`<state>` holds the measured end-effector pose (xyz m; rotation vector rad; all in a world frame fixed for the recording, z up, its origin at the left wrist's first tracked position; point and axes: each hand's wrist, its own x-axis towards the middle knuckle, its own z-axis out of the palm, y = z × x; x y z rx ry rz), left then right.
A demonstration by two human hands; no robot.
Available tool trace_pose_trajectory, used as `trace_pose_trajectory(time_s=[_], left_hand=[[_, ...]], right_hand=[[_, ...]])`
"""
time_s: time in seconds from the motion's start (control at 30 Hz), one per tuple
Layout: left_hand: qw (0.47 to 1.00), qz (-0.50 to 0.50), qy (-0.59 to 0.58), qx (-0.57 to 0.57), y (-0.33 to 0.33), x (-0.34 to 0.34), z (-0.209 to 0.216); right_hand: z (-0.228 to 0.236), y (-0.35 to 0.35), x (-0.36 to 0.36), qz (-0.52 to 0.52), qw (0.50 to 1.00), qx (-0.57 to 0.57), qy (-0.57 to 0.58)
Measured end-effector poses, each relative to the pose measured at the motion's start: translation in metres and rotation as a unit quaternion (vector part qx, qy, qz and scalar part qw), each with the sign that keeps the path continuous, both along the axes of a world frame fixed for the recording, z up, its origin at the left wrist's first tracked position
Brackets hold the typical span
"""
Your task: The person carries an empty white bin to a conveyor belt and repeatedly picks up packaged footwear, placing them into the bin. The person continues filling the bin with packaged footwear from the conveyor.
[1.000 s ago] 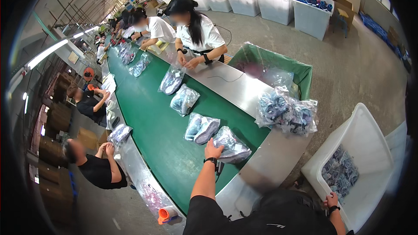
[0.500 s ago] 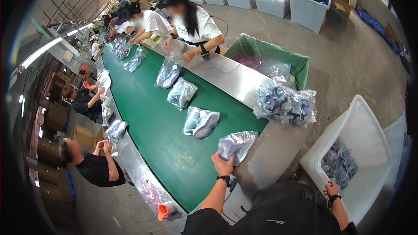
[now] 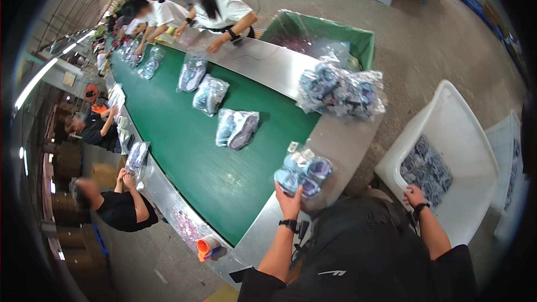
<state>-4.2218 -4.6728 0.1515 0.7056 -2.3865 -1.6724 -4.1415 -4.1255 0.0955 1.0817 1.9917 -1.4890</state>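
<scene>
My left hand (image 3: pixel 288 200) grips the near edge of a clear plastic bag of light blue and purple shoes (image 3: pixel 305 172), over the metal end of the table by the green belt. The shoes' openings face up and a white tag shows at the bag's far side. My right hand (image 3: pixel 414 196) has its fingers curled over the rim of a large white bin (image 3: pixel 395 159) at the right. Inside that bin lies a heap of bagged blue-grey shoes (image 3: pixel 428 170). On the green belt (image 3: pixel 184 151) several bagged pairs of shoes (image 3: pixel 238 128) lie in a row.
A pile of bagged shoes (image 3: pixel 341 89) sits on the metal ledge (image 3: pixel 268 70). Beyond it stands a green-lined container (image 3: pixel 361 47). An orange cup (image 3: pixel 207 246) rests on the left ledge. Co-workers stand along both sides, including a person in black (image 3: pixel 126 210).
The bag in my left hand has turned, so the shoe openings now show. My right hand stays at the bin's rim. The whole view has shifted, with the belt and bags appearing higher and further left.
</scene>
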Motion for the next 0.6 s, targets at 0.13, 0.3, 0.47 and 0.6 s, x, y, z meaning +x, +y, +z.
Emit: trace_pose_trajectory(time_s=[0.13,0.3,0.47,0.6], left_hand=[[0.978,0.018,-0.006,0.205,0.022,-0.033,0.014],[0.972,0.009,-0.035,0.230,0.041,-0.050,0.031],[0.913,-0.041,-0.121,0.387,0.043,-0.065,0.052],[0.866,-0.200,-0.169,0.427,0.069,-0.061,0.081]], right_hand=[[0.001,-0.001,-0.005,0.013,0.999,-0.004,0.038],[0.030,-0.009,0.001,0.010,0.999,0.016,0.045],[0.065,-0.008,0.020,-0.035,0.998,-0.003,0.059],[0.074,-0.002,0.028,-0.065,0.992,-0.033,0.101]])
